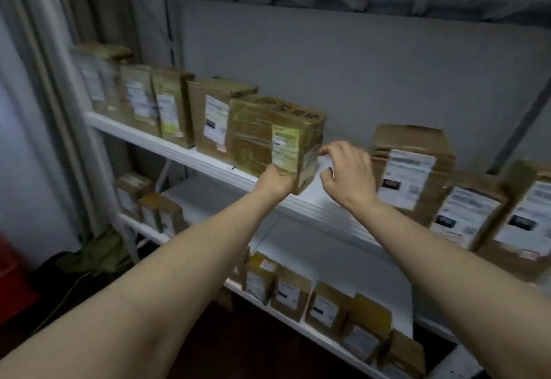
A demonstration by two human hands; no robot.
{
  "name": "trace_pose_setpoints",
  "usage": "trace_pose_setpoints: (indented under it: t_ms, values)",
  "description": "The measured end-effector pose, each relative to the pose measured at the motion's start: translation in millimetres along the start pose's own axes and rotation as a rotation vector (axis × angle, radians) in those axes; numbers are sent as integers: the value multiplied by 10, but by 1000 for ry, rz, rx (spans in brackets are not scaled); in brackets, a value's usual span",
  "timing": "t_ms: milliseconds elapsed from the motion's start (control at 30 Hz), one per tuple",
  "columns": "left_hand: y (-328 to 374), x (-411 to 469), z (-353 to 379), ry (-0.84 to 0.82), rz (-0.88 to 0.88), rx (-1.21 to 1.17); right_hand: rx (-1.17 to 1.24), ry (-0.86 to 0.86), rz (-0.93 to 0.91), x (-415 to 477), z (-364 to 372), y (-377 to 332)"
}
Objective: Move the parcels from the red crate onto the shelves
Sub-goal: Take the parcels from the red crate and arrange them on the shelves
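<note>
Left hand (275, 183) gripping taped parcel (275, 137) at shelf (208, 166) front edge (fingers hidden), right hand (347, 172) loosely open beside it, blurred red crate (12, 277) cut off.

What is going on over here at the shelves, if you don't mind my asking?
A person is shelving parcels. Their left hand grips the lower front corner of a tape-wrapped parcel on the upper white shelf, at the end of a row of boxes. Their right hand hovers open beside it, over the bare gap.
</note>
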State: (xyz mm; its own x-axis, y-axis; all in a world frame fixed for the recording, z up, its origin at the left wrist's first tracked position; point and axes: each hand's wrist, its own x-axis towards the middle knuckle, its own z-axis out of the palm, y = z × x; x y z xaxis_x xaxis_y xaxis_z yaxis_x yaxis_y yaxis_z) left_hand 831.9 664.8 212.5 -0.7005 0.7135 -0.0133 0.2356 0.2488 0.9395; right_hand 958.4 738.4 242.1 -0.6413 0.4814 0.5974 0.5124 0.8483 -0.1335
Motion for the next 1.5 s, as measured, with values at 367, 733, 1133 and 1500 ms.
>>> trace_pose_setpoints:
  t_ms: [367, 733, 1133, 1500]
  values:
    - [-2015, -435, -3196, 232, -300, 374, 184, -716, -296, 174, 1937, -3362]
    - [-3575, -598, -5301, 474, -700, 304, 282, -1026, -583, 348, 3483, -5755]
    - [-5133, -443, -7229, 617, -1049, 153, 333, -1315, -695, 825, 5323, -7962]
    - [-6754, 286, -8962, 521, -1088, 141, 232, -1298, -494, 949, 7337, -9423]
